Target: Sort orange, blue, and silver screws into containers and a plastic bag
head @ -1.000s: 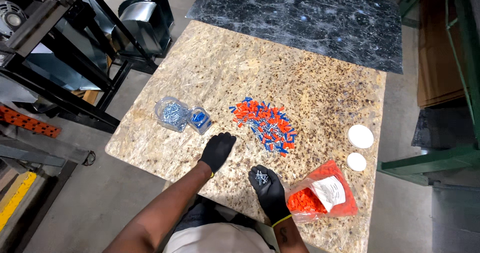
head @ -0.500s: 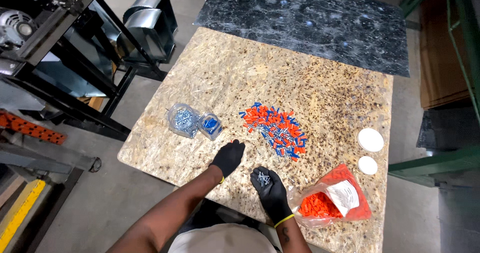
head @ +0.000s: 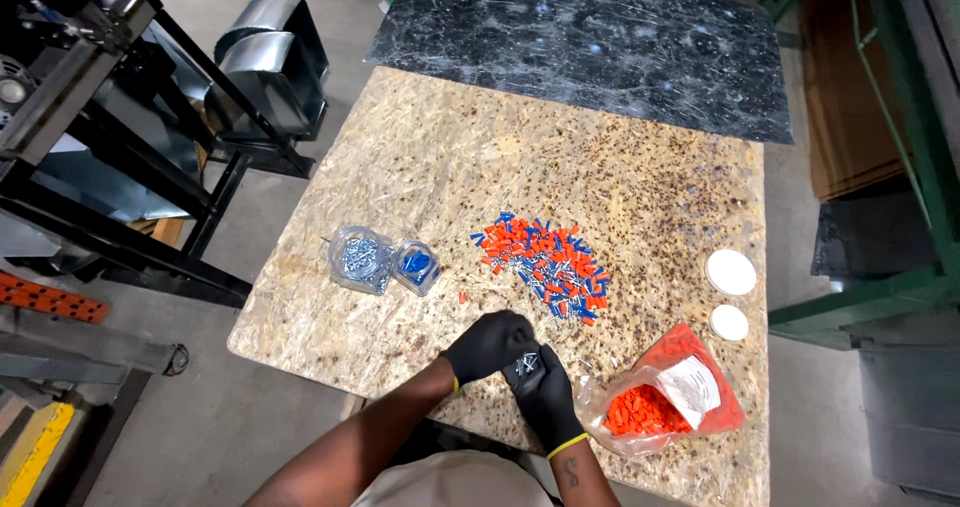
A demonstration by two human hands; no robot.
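At the counter's (head: 420, 167) near edge, both gloved hands have come together since half a second ago, when they sat apart. Left hand (head: 487, 344) is curled over the right hand (head: 540, 387), which cups a few small silvery screws (head: 527, 364); exact grip unclear. Mixed orange/blue connector pile (head: 545, 259) lies just beyond. Clear bag of orange connectors (head: 665, 397), white label, at right. Two small clear bags, screws (head: 360, 257) and blue parts (head: 416, 265), at left. Two white round lids (head: 731, 272) near right edge.
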